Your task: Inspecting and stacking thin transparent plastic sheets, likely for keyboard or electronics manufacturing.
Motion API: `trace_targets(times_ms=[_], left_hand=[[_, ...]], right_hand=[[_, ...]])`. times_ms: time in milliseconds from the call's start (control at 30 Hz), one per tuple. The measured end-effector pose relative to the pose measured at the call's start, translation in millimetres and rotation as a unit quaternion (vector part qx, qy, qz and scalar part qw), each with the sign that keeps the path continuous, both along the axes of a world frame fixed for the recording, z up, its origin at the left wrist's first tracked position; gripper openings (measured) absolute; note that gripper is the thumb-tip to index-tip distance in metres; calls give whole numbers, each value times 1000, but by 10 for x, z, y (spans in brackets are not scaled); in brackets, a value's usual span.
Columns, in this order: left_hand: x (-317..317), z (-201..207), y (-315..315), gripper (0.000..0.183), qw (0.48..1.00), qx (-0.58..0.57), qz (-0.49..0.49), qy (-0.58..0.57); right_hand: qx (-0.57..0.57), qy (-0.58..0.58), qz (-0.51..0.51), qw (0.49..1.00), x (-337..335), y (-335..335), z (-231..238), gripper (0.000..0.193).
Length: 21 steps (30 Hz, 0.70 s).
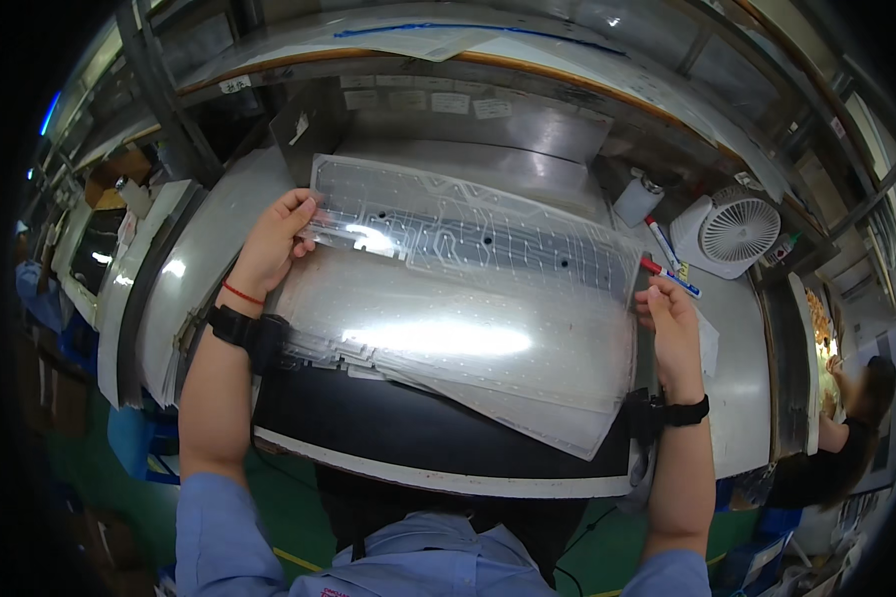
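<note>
A clear plastic sheet printed with silvery circuit lines (478, 234) hangs raised and slightly tilted between my two hands. My left hand (287, 231) pinches its left edge between thumb and fingers. At the sheet's right edge my right hand (667, 308) closes on the corner, thumb against fingers. Below it a stack of similar translucent sheets (488, 363) lies on a black mat (388, 418), glaring brightly in the middle. One lower sheet in that stack sits askew, its corner pointing toward me.
To the right stand a white fan (732, 231), a grey bottle (639, 199) and several marker pens (664, 244). A shelf (528, 65) spans the back. Sheet piles (194, 279) lie at left. Another person (856, 428) works at far right.
</note>
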<state>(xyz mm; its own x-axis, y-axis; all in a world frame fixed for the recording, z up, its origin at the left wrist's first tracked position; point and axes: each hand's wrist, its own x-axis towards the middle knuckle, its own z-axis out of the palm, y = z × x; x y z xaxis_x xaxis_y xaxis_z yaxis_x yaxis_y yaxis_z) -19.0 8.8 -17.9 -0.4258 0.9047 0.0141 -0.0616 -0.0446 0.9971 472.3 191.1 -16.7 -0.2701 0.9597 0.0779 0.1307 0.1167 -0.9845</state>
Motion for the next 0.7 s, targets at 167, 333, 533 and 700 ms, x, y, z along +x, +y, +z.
trace_targets(times_ms=[167,333,533,700], left_hand=[[-6,-27,22,31,997,44,43,-48],[94,76,19,35,994,59,72,-61],[-24,33,-5,31,998,27,38,-51],[111,77,26,31,997,19,39,-68]], right_hand=[[-29,-73,42,996,37,-42,50,34],[7,-47,117,992,45,-95,73,26],[57,-97,128,985,57,-75,64,19],[112,6,78,991,-28,-85,53,15]])
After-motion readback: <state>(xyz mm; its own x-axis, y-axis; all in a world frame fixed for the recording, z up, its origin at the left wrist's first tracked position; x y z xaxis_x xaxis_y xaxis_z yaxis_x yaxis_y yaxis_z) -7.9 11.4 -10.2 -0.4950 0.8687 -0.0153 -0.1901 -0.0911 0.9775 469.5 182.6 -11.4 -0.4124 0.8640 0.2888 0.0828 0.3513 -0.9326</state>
